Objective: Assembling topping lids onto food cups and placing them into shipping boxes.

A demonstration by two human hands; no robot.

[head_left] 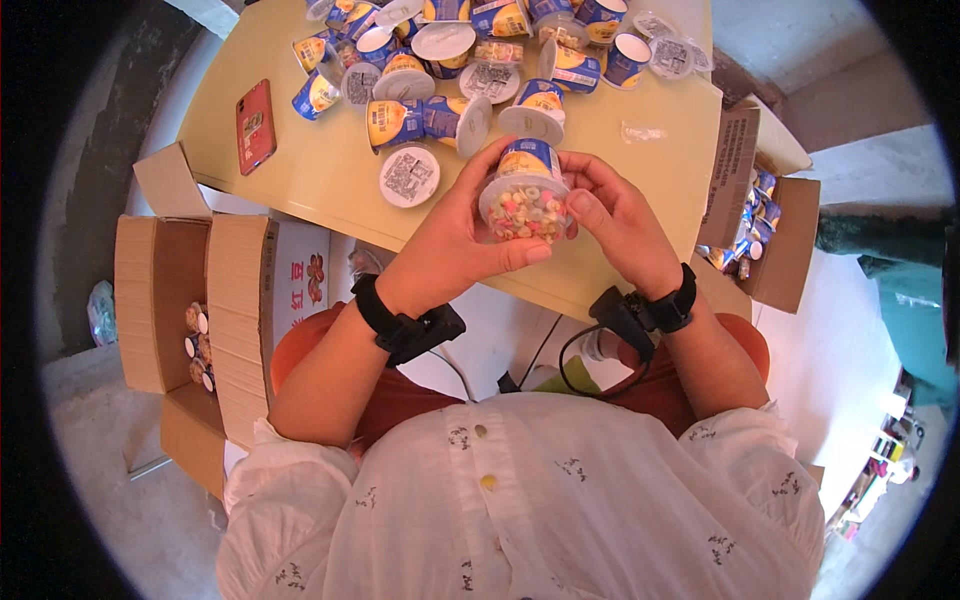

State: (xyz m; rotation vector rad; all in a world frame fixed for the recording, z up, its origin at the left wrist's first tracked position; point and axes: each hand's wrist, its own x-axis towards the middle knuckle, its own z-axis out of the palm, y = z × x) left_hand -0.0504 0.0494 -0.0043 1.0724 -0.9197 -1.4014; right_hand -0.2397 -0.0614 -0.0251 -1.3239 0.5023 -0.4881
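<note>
Between my two hands, above the table's near edge, is a blue and yellow snack cup [530,158]. A clear domed part [522,214] faces me, filled with small pink, yellow and pale cereal-like pieces. My left hand [462,232] wraps around its left side, the thumb lying across the dome. On the other side my right hand [622,212] grips it, thumb against the rim and fingers partly hidden behind. Just beyond, a similar cup [536,108] lies tilted, and a round white lid-like disc [410,176] lies flat to the left.
Many more blue cups [395,122] are heaped at the far side of the yellow table [320,190]. A red phone [256,128] lies at left. Open cardboard boxes with packages inside stand at left [240,320] and right [785,240]. A clear wrapper [643,132] lies at right.
</note>
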